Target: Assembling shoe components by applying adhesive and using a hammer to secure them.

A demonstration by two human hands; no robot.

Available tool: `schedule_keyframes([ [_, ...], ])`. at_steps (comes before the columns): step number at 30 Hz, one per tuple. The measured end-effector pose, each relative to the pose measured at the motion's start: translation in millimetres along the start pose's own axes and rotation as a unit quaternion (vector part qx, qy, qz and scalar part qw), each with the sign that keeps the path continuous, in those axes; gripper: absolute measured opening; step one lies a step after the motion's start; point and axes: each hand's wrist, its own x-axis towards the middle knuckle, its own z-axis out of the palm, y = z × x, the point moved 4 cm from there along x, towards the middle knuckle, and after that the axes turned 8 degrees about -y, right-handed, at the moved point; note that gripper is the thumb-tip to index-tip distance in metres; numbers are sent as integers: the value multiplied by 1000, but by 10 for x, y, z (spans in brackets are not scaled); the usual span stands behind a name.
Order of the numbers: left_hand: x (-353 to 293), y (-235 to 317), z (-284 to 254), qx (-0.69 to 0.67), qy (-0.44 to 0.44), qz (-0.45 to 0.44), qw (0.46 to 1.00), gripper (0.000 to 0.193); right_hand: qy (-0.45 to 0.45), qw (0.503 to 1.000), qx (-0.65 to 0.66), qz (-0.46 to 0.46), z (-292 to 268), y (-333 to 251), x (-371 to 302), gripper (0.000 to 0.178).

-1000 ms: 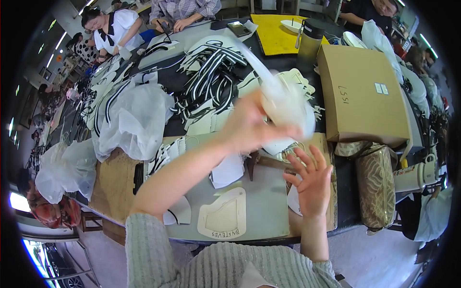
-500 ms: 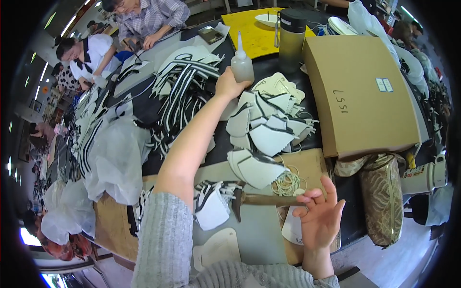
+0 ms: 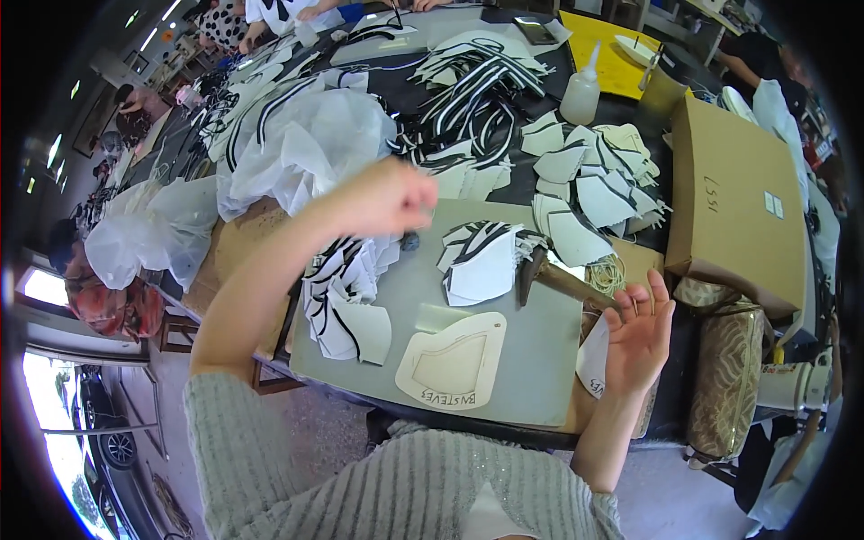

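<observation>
My left hand (image 3: 382, 196) is smeared by motion above the left part of a grey board (image 3: 531, 360); its fingers cannot be made out. Below it lies a pile of white cut pieces with black edging (image 3: 346, 310). My right hand (image 3: 637, 337) is open, palm up, fingers apart, beside the handle of a hammer (image 3: 576, 286). The hammer head is against a stack of white pieces (image 3: 481, 265). A pale template with a cut-out window (image 3: 452, 360) lies near the board's front edge. The squeeze bottle (image 3: 580, 94) stands upright at the back, out of my hands.
More white pieces (image 3: 598, 180) are heaped behind the board, next to a big cardboard box (image 3: 738, 211). Black-and-white strips (image 3: 486, 85) and a plastic bag (image 3: 315, 135) cover the far left. A patterned pouch (image 3: 727, 387) lies at the right. Other people work across the table.
My left hand has let go of the squeeze bottle and pulled back toward me and left. My view has swung left and down. My right hand stays open near the hammer handle.
</observation>
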Motion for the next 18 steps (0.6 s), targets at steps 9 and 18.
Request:
schedule_keyframes([
  [9,566,77,-442,-104,166,115,974,15,39,999,-13,10,26,24,-60,48],
  [18,2864,538,-1439,118,421,175,882,16,-4,1000,-8,22,-8,-109,-136,45],
])
